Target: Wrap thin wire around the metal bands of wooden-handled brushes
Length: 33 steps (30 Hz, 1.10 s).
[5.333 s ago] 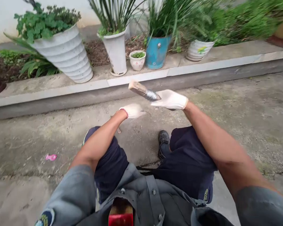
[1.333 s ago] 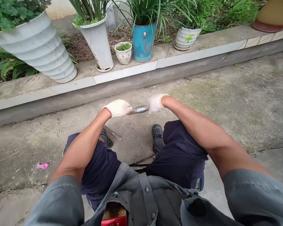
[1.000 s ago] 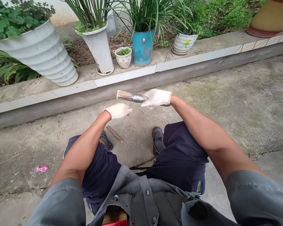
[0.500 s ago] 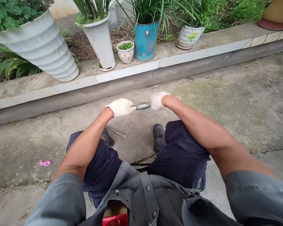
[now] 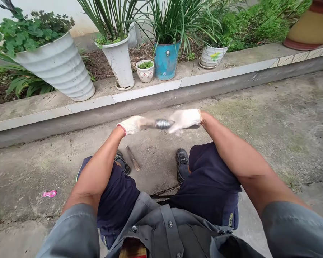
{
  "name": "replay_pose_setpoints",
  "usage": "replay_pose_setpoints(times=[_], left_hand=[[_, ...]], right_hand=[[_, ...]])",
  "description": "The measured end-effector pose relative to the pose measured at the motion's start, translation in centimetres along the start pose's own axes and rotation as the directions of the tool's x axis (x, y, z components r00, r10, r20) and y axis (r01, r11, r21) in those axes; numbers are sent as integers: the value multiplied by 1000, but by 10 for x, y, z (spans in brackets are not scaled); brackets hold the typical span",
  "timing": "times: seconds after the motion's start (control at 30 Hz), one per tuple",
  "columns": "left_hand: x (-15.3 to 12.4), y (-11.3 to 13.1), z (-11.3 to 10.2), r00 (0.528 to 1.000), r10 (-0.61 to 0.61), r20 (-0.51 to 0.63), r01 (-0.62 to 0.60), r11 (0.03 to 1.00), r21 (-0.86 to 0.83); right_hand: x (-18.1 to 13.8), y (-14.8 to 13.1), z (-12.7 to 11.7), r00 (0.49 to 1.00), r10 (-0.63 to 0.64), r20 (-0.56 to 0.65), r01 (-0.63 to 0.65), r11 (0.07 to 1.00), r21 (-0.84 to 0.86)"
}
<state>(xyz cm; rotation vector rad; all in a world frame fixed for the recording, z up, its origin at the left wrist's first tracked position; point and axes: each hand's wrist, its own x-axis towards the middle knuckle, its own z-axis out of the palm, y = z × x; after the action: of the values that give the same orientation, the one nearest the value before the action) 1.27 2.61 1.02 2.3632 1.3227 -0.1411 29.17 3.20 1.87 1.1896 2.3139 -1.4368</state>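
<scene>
In front of my feet I hold a stick wound with silvery wire [image 5: 163,124] roughly level above the concrete. My left hand [image 5: 131,125], in a white knitted glove with a red cuff, is closed around its left part, blurred by motion. My right hand [image 5: 185,119], also gloved, is at the right end of the wire coil, with its blurred fingers bent about the stick. A dark length of the stick shows beneath the right palm. Another short wooden stick [image 5: 133,158] lies on the ground beside my left shoe [image 5: 122,162].
A low tiled ledge [image 5: 150,94] runs across ahead. On it stand a ribbed white pot [image 5: 59,68], a tall white pot [image 5: 120,64], a small patterned pot [image 5: 145,73] and a blue pot [image 5: 167,61]. A pink object [image 5: 50,194] lies on the concrete at left.
My right hand has shifted slightly right and its grip looks looser, with the fingers more extended. The view has tilted up, so the pots sit lower. The wire-wound stick remains between my hands.
</scene>
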Motion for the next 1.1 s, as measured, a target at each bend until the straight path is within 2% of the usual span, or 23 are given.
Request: replay_pose_setpoints(times=[0.07, 0.1, 0.17, 0.27, 0.37, 0.4, 0.47, 0.53, 0.6, 0.7, 0.77, 0.8, 0.9, 0.97, 1.03, 1.1], left_hand=[[2, 0, 3, 1000, 5, 9, -6, 997, 82], [2, 3, 5, 1000, -4, 30, 0, 992, 127], [2, 11, 11, 997, -16, 80, 0, 980, 198], [0, 23, 18, 989, -25, 145, -10, 972, 234], [-1, 28, 20, 991, -42, 125, 15, 977, 212], [-2, 28, 18, 994, -42, 104, 21, 980, 197], [-3, 27, 14, 998, -35, 60, 24, 985, 171], [-5, 26, 8, 999, -29, 37, 23, 988, 151], [-7, 25, 4, 999, -27, 21, 24, 991, 133], [-9, 20, 0, 999, -47, -14, 48, 995, 82], [-8, 14, 0, 998, -50, -40, 51, 998, 42], [-8, 10, -1, 998, -29, -52, 31, 999, 24], [-6, 0, -3, 995, 66, -73, -67, 998, -9], [-6, -1, -4, 993, 68, -92, -69, 998, 0], [-6, 3, -3, 997, 11, -78, -10, 1000, 15], [-8, 10, 1, 999, -35, -8, 35, 999, 10]], right_hand=[[6, 8, 9, 976, 89, 198, -80, 995, -55], [12, 11, 14, 958, 135, 251, -116, 989, -88], [24, 14, 22, 938, 224, 265, -177, 966, -191], [39, 11, 22, 933, 347, 95, -278, 863, -422], [46, 6, 10, 922, 330, -202, -386, 757, -527], [45, 5, 5, 914, 285, -290, -400, 760, -513], [42, 3, -2, 897, 171, -408, -353, 833, -427], [35, 1, -4, 879, 87, -469, -238, 932, -274], [25, -2, -4, 870, 24, -492, -86, 991, -103], [8, -11, -3, 899, -111, -424, 148, 987, 54], [-5, -16, -4, 938, -206, -279, 246, 962, 119], [-9, -17, -4, 958, -229, -175, 255, 956, 146], [-14, -13, 2, 972, -177, 157, 158, 980, 122], [-6, -5, 10, 960, -43, 278, 37, 999, 27], [7, 3, 18, 955, 136, 264, -108, 987, -118], [22, 10, 19, 963, 252, 93, -224, 945, -240]])
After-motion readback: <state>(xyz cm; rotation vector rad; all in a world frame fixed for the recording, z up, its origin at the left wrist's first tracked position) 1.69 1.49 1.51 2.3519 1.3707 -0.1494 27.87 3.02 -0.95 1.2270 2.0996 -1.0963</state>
